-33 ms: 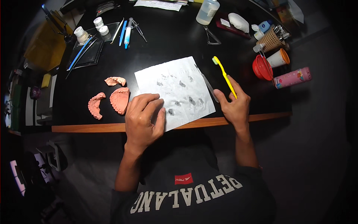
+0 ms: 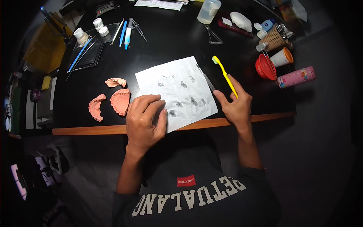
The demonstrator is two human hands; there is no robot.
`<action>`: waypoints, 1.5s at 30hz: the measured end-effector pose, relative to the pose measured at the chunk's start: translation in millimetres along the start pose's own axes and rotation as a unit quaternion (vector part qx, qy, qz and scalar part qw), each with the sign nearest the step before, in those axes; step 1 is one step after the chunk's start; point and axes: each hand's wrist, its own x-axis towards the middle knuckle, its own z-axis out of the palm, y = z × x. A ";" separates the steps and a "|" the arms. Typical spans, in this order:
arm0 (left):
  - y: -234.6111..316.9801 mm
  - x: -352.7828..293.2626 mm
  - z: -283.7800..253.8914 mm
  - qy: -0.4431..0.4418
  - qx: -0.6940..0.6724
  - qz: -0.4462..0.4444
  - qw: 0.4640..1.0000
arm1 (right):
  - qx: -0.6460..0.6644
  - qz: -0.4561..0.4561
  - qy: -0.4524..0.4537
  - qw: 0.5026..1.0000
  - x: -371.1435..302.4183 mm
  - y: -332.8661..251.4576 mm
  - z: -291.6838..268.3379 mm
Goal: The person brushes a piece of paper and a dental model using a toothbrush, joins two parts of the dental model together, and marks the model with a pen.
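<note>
My right hand (image 2: 237,108) holds a yellow toothbrush (image 2: 225,75) by the handle end, bristles pointing away at the far end. Near its thumb, a thin greyish strip (image 2: 208,82) lies along the right edge of a white paper sheet (image 2: 172,87) with several dark smudges. Over the sheet's left edge rests my left hand (image 2: 145,119), fingers loosely bent and thumb apart, with nothing seen in it. Left of that hand are three pink dental casts: a full upper arch (image 2: 120,102), a curved arch piece (image 2: 96,107) and a smaller piece (image 2: 115,82).
White jars (image 2: 80,36) and blue-handled tools (image 2: 80,55) stand at the far left beside a syringe (image 2: 128,34). A clear bottle (image 2: 208,11) is at the back. On the right are a red bowl (image 2: 261,68), a wicker cup (image 2: 273,39) and a pink bottle (image 2: 298,76). A wooden edge (image 2: 90,130) borders the table.
The toothbrush head and my right hand have shifted very slightly left. My left hand stays on the sheet.
</note>
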 end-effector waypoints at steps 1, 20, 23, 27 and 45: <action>0.6 0.0 0.4 -0.004 -0.002 0.002 1.000 | -0.015 -0.014 -0.007 1.000 0.3 3.2 3.8; 0.1 -0.6 -22.4 -0.154 -0.049 0.076 0.984 | 0.188 0.109 -0.034 0.976 -24.4 -0.4 -9.8; -2.8 -1.8 -20.0 -0.153 -0.069 0.094 0.981 | 0.197 0.098 -0.016 0.975 -27.1 0.3 -6.7; -3.3 1.4 -14.4 -0.147 -0.066 0.099 0.982 | 0.216 0.109 -0.011 0.970 -26.9 1.2 -5.6; -13.6 111.8 6.6 0.098 0.069 -0.007 0.993 | 0.298 0.103 0.087 0.945 -31.3 10.5 -4.8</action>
